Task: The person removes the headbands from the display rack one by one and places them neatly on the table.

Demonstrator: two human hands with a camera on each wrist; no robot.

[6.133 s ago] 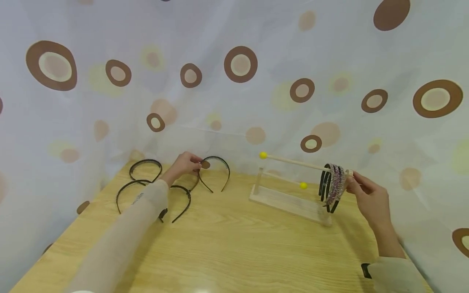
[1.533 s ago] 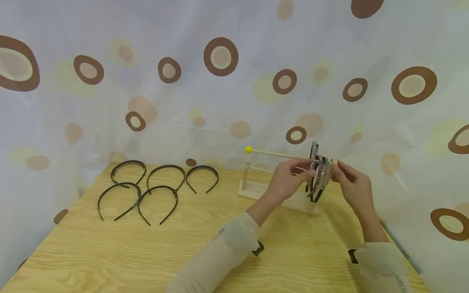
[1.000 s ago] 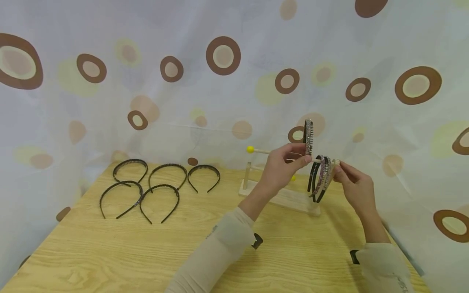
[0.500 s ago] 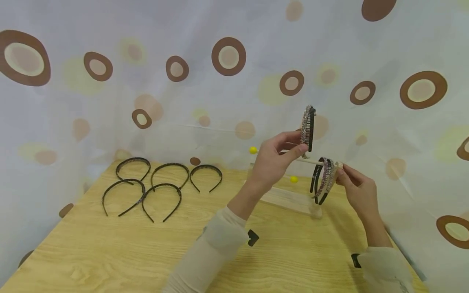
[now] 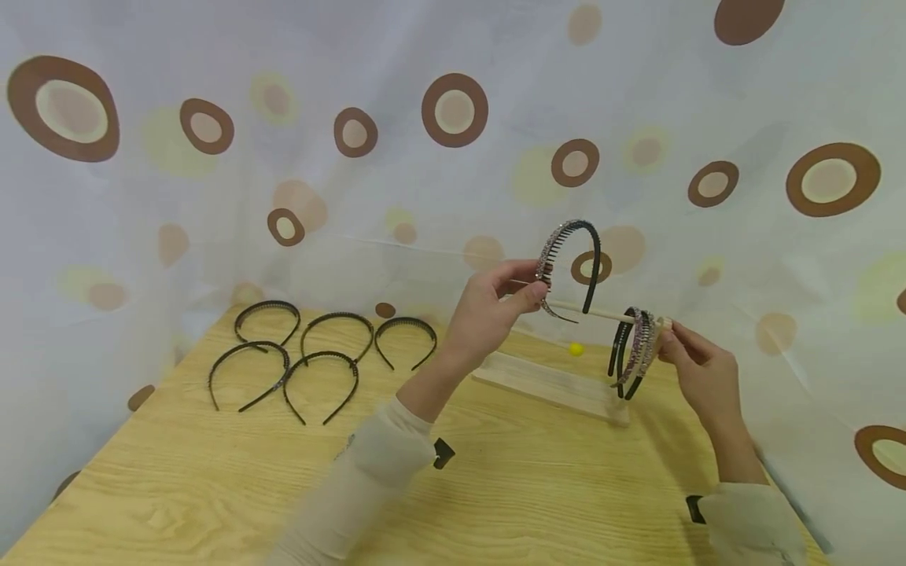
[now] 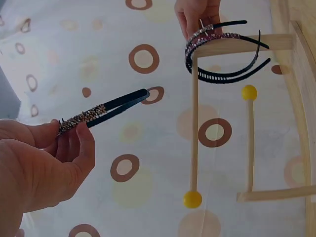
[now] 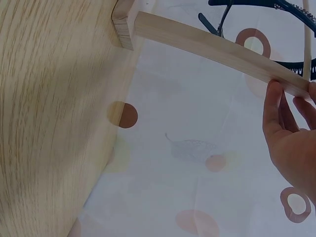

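Note:
Above the upper rod of a wooden rack [image 5: 548, 387], my left hand [image 5: 488, 318] pinches a glitter-covered black headband [image 5: 596, 263] by one side. In the left wrist view this headband [image 6: 81, 118] is apart from the rod [image 6: 194, 133]. My right hand [image 5: 708, 385] grips the top of the rack's right post. The right wrist view shows its fingertips on that wooden post [image 7: 207, 44]. Several headbands [image 5: 640, 346], some glittery, hang on the upper rod close to the right hand. Yellow balls [image 6: 192, 199] cap the rods.
Several black toothed headbands [image 5: 322, 355] lie on the left of the wooden table [image 5: 495, 487], some overlapping. A patterned curtain [image 5: 396, 181] stands right behind the table and at its sides.
Earlier my left hand was at a black headband on the table, which it has let go. It has since lifted the glittery headband off the rod, leftward, turning it. My right hand stays on the post.

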